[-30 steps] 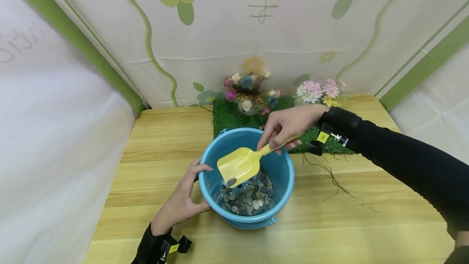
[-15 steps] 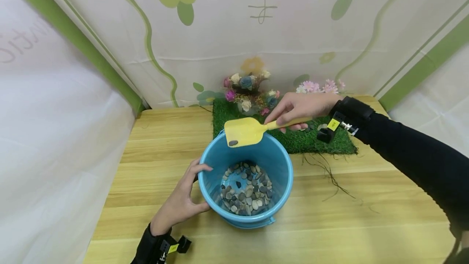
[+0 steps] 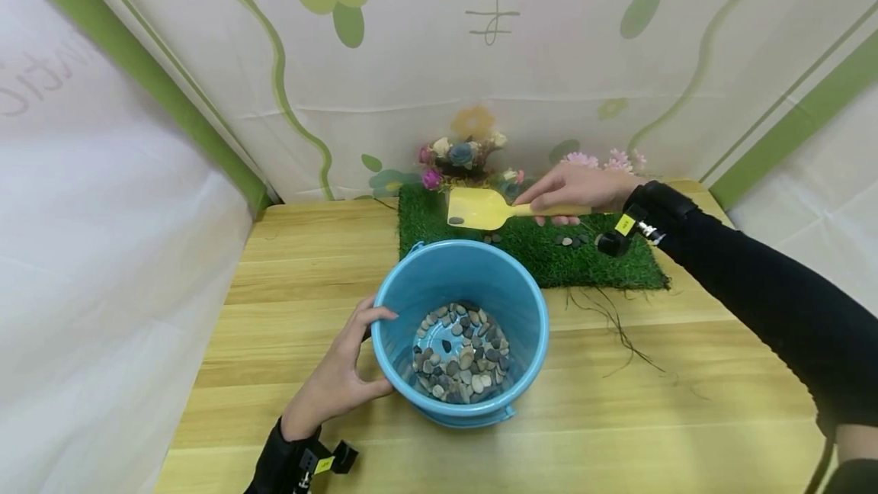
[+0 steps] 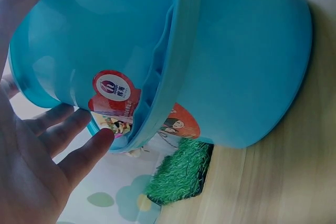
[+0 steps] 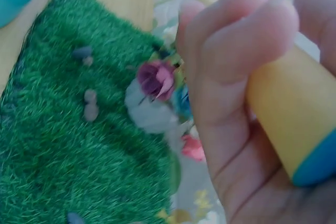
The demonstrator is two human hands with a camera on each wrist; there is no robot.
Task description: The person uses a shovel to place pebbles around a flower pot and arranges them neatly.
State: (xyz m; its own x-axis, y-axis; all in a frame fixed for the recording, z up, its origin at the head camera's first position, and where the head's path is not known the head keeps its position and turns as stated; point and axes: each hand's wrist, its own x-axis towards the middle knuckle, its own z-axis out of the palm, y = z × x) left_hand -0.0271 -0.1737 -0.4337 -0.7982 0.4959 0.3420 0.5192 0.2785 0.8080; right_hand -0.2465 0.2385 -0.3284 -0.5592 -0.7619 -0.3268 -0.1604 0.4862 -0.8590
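In the head view my left hand [image 3: 341,372] holds the side of a blue bucket [image 3: 446,269], its index finger over the rim. The left wrist view shows those fingers against the bucket's wall. Many grey and white pebbles [image 3: 469,364] lie on the bucket's bottom. My right hand [image 3: 579,190] grips a yellow toy shovel [image 3: 485,208] by its handle, with the blade over the artificial turf mat [image 3: 617,271] beyond the bucket. One dark pebble [image 3: 456,220] sits near the blade's front edge. The handle's blue end [image 5: 317,161] shows in the right wrist view.
A few small stones [image 3: 571,241] lie on the turf. Along its back stand artificial flowers, a mixed bunch [image 3: 461,155] and a pink bunch [image 3: 617,161]. Dark thin strands [image 3: 620,334] lie on the wooden table [image 3: 302,265]. A printed cloth [image 3: 411,67] hangs behind.
My right hand has lifted the shovel, with the pebble on it, out from over the bucket and away from me to above the turf. My left hand stays on the bucket.
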